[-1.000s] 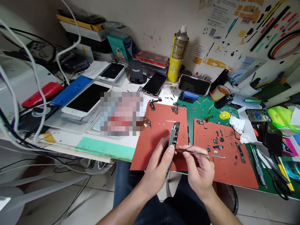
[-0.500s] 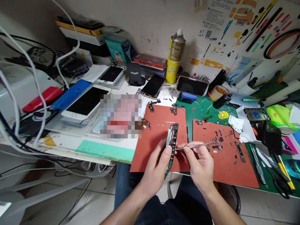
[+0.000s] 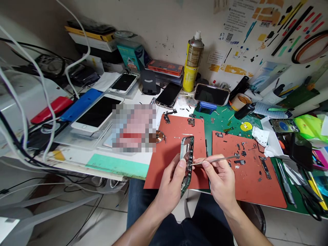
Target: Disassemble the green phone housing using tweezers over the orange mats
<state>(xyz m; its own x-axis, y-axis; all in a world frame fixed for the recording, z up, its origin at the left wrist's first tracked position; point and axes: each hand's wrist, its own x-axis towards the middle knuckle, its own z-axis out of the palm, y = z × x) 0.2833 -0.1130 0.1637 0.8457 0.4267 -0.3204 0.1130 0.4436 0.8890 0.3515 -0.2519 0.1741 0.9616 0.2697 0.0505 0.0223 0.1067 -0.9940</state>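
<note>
1. The phone frame is near the middle of the picture, a bit low. It stands on its edge, and its long side runs up and down the picture.
2. The left hand is curled around the frame, with the thumb on its rim.
3. The right hand is just to the right of the frame. Its thumb and fingers pinch a thin metal tool.
4. The tool lies across the frame's long side. Its left tip meets the frame's right edge; I can't tell if they touch.
</note>
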